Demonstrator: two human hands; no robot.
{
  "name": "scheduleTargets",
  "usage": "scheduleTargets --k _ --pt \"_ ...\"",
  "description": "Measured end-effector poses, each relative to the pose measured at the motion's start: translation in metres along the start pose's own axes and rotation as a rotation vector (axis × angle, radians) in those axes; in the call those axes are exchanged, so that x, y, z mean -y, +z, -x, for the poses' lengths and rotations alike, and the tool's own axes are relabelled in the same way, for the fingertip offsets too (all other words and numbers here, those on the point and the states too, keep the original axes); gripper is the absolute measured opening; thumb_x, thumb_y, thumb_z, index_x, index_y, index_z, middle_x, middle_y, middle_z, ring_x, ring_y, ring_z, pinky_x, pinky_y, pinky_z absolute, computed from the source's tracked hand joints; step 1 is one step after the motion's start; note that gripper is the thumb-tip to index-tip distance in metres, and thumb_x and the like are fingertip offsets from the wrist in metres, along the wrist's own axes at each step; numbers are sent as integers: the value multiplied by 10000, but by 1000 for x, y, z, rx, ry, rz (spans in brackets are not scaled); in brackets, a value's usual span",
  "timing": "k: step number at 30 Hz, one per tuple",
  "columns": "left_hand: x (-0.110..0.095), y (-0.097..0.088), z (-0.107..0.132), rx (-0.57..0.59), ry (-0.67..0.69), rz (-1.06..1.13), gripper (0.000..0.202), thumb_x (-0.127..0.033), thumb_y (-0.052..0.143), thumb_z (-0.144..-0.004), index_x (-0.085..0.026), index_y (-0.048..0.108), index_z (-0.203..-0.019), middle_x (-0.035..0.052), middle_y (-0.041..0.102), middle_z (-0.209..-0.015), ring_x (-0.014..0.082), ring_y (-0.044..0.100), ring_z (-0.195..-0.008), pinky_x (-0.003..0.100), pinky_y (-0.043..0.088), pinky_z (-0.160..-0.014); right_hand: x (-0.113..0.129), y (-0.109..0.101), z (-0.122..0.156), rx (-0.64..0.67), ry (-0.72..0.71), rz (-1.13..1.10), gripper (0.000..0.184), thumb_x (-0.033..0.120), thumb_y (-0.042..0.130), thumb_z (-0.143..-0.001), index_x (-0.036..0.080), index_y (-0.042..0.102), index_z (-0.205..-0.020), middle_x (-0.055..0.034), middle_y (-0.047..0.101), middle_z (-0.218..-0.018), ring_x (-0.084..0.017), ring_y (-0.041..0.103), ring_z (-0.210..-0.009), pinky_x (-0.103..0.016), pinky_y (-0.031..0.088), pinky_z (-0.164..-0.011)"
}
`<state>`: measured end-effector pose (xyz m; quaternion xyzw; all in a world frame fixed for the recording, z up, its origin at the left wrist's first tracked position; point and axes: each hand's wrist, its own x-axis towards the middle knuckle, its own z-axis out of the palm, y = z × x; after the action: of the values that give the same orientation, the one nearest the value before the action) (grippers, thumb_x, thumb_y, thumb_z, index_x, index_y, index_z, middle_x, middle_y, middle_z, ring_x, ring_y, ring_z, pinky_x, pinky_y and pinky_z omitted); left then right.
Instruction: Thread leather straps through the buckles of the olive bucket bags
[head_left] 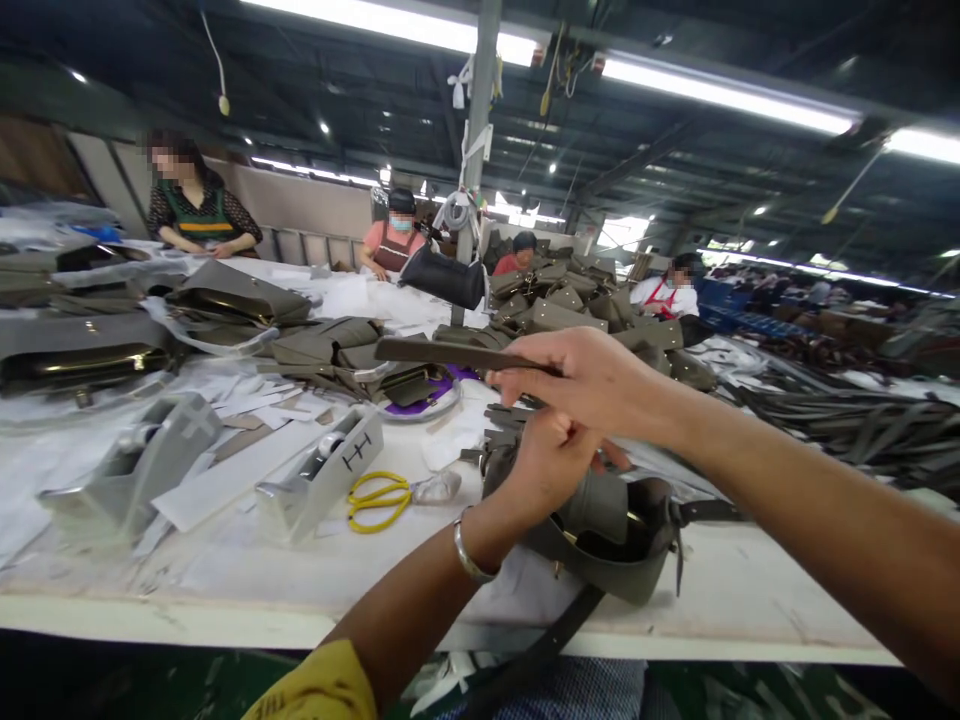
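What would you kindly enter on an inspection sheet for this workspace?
Surface: white worktable, faintly marked near its front edge.
Things in hand: olive-grey strap, held raised; open bag on the worktable.
Clutter: paper scraps, two dispensers, yellow-handled scissors, more bags.
Hands: right hand grips the strap; left hand close beside it, grip unclear.
Cables: grey coil at the post; pull cords overhead.
Surroundings: several co-workers, ceiling lights.

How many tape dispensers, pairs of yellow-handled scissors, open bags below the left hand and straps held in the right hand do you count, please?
Tape dispensers: 2
Yellow-handled scissors: 1
Open bag below the left hand: 1
Strap held in the right hand: 1
Total: 5
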<state>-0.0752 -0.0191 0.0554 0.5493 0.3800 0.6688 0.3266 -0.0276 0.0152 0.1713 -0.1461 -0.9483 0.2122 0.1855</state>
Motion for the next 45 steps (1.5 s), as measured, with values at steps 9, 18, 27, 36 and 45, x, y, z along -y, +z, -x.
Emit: scheduleTargets --k 9,18,27,36,45 --pt "71 -126 70 -537 -159 -380 286 -378 631 -855 -199 680 -1073 80 696 -1095 198 660 -921 295 525 -800 -63 -13 40 -73 242 -154 402 557 453 -948 197 615 -875 55 452 -502 -80 360 -404 -212 277 -414" --pt "121 -124 93 -305 -425 -63 597 -370 717 -784 -191 559 -1331 131 651 -1227 229 656 -977 346 526 -824 -112 37 60 133 289 -106 364 430 411 -976 205 619 -778 35 499 -510 -119 482 -463 -234 376 -465" --pt "89 -122 72 -382 -220 -235 370 -398 604 -884 -201 622 -1197 72 659 -1195 212 622 -1005 348 466 -947 -125 54 75 144 308 -157 374 444 429 -968 206 598 -734 10 603 -635 -122 516 -491 -250 400 -498" --pt "61 -76 24 -211 100 170 333 -356 576 -938 -204 498 -1224 121 608 -1277 230 539 -1235 381 373 -1079 -124 58 76 118 375 -409 488 581 432 -941 178 515 -678 25 511 -578 -80 431 -449 -214 312 -445" --pt "60 -54 -3 37 130 104 356 -350 606 -915 -196 568 -1234 140 516 -1408 264 569 -1224 363 452 -1007 -140 38 96 70 348 -664 474 570 513 -917 169 474 -667 48 433 -555 -56 296 -436 -228 167 -426"
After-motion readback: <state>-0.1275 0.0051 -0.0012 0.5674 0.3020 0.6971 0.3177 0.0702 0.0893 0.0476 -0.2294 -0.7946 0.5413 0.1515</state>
